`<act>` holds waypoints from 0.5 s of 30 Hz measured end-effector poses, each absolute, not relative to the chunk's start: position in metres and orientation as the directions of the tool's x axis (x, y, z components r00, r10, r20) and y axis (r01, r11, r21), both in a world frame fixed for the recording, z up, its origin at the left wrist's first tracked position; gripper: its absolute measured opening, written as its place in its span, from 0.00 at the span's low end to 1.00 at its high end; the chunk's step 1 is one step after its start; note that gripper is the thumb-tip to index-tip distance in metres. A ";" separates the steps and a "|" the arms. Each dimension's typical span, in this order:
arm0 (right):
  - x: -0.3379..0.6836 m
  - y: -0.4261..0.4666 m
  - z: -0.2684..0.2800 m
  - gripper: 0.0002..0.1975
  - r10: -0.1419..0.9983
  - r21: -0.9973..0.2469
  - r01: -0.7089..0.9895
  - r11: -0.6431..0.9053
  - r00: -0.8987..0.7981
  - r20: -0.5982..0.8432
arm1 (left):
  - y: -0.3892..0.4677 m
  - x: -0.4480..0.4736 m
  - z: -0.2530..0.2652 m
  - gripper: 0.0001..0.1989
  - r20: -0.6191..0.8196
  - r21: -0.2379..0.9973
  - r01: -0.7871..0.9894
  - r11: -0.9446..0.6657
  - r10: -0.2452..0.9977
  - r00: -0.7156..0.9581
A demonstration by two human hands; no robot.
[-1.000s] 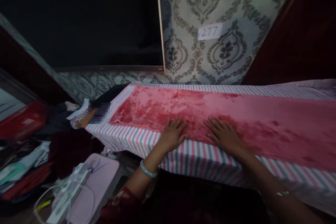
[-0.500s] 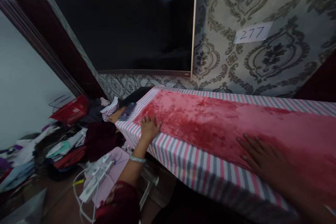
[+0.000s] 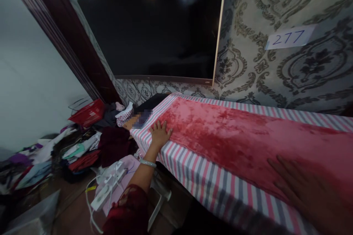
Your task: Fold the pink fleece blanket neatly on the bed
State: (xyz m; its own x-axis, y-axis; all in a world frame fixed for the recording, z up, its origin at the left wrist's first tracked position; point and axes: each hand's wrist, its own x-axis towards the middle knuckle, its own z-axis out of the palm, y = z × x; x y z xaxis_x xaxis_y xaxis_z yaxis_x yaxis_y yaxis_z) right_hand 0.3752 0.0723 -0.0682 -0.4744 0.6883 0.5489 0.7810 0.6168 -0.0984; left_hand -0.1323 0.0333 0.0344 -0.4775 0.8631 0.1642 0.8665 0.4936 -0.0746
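Observation:
A long red plush cloth (image 3: 220,128) lies spread over a pink, grey and white striped cover (image 3: 204,169) on a table-like surface. My left hand (image 3: 160,134) rests with fingers spread on the cloth's left end, near its front edge. A bracelet circles that wrist. Farther right, my right hand (image 3: 306,187) lies flat over the cloth, fingers stretched out, in shadow. Neither hand grips anything. The pile shows dark and light patches between the hands.
A large black television (image 3: 165,29) hangs on the patterned wall. On the floor at left are piles of clothes (image 3: 82,150) and a red basket (image 3: 87,114). A white power strip (image 3: 107,187) with cables sits by my left arm.
My view has turned slightly left, so the scene sits farther right. My right hand has slid rightward along the cloth. The left hand stays at the left end.

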 end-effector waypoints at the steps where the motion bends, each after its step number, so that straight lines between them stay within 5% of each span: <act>1: 0.375 0.073 -0.069 0.34 0.650 -0.074 0.763 0.642 -0.490 0.581 | 0.033 -0.132 0.033 0.35 0.174 -0.073 0.867 0.492 0.863 -0.475; 11: 0.376 0.079 -0.078 0.38 0.583 -0.019 0.758 0.652 -0.484 0.652 | 0.032 -0.132 0.033 0.35 0.183 -0.068 0.869 0.489 0.863 -0.471; 15: 0.378 0.080 -0.082 0.36 0.659 -0.136 0.763 0.632 -0.437 0.613 | 0.031 -0.133 0.031 0.35 0.206 -0.057 0.870 0.490 0.859 -0.470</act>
State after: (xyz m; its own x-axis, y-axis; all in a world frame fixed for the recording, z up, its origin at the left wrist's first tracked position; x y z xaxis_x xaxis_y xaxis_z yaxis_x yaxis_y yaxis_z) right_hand 0.3777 0.0800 -0.0821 -0.4371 0.6585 0.6126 0.7627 0.6324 -0.1357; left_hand -0.1329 0.0315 0.0311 -0.4696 0.8586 0.2057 0.8700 0.4896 -0.0574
